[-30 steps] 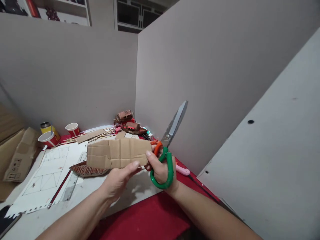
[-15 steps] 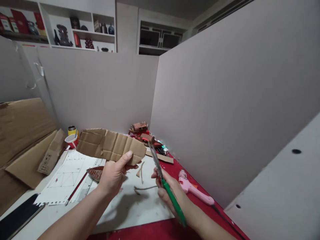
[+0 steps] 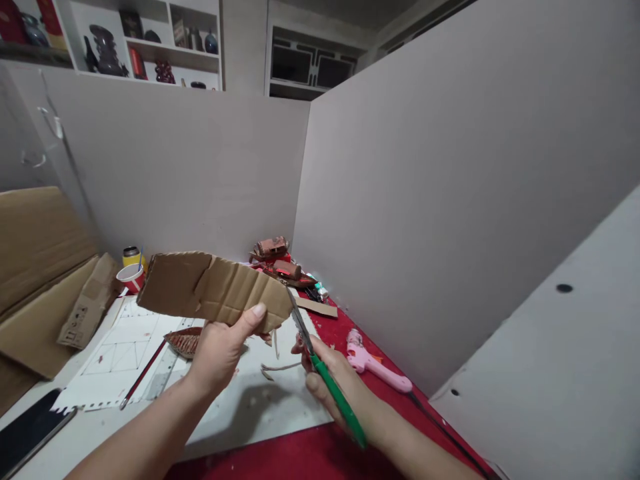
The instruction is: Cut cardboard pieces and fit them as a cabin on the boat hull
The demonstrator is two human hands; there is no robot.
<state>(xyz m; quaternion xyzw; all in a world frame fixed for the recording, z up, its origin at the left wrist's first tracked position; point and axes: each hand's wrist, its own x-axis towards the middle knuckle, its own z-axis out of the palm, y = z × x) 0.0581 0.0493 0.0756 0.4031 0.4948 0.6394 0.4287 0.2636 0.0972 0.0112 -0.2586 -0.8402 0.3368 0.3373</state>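
My left hand (image 3: 220,350) pinches a long piece of corrugated cardboard (image 3: 220,288) near its rounded right end, thumb on top. Creases run across the piece, and it is held up over the white board. In my right hand (image 3: 337,380) is a pair of green-handled scissors (image 3: 340,403), blades pointing up and to the left. The blade tips meet the cardboard's right edge; whether they have cut in I cannot tell. Below lie thin curled cardboard offcuts (image 3: 280,368). A small brown boat-shaped model (image 3: 184,342) sits partly behind my left wrist.
A pink hot glue gun (image 3: 377,370) lies on the red cloth (image 3: 280,453) at right. Left are a drawing sheet (image 3: 117,357), a red pencil (image 3: 143,375), a dark phone (image 3: 33,433), a paper cup (image 3: 131,277) and cardboard sheets (image 3: 43,260). Brown models (image 3: 285,269) stand by the wall corner.
The scissors have come up against the cardboard's right edge, where they stood apart before. The cardboard has tilted slightly, and the whole view has shifted a little.
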